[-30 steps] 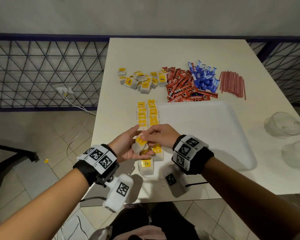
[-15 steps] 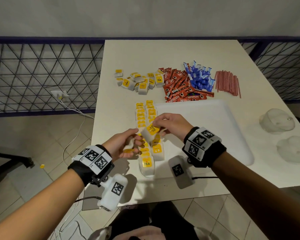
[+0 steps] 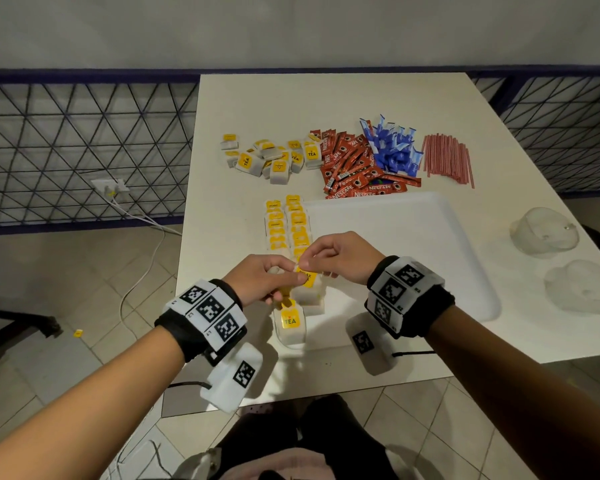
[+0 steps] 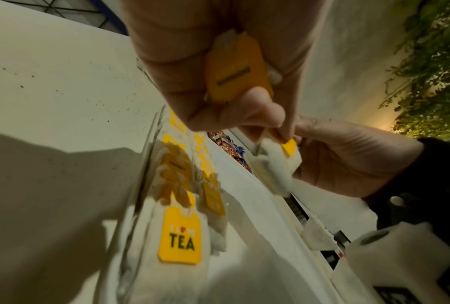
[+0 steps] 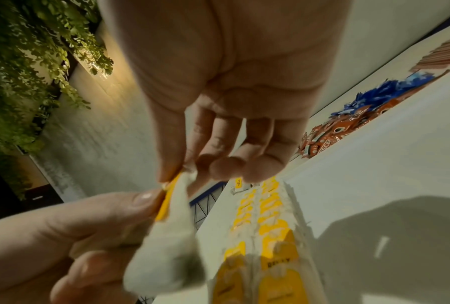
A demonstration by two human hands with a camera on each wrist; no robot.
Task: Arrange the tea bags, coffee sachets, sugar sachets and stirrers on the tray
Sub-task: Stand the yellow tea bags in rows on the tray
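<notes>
Currently the tea-bag step is in hand: both hands meet above the near left corner of the tray (image 3: 430, 237), over the two rows of tea bags (image 3: 288, 230) laid along its left edge. The left hand (image 3: 264, 282) curls round one spare tea bag (image 4: 238, 67) in its palm, and its thumb and forefinger share the passing tea bag (image 5: 171, 226) with the pinching right hand (image 3: 336, 258). Next, I judge, the right hand must take it alone and lay it tag-up at the near end of a row. Counts: two rows, bags overlapping too closely to number; a loose tea-bag pile (image 3: 271, 157), coffee sachets (image 3: 357, 171), blue sugar sachets (image 3: 392, 147) and stirrers (image 3: 447, 161) wait beyond the tray's far edge, uncountable heaps.
</notes>
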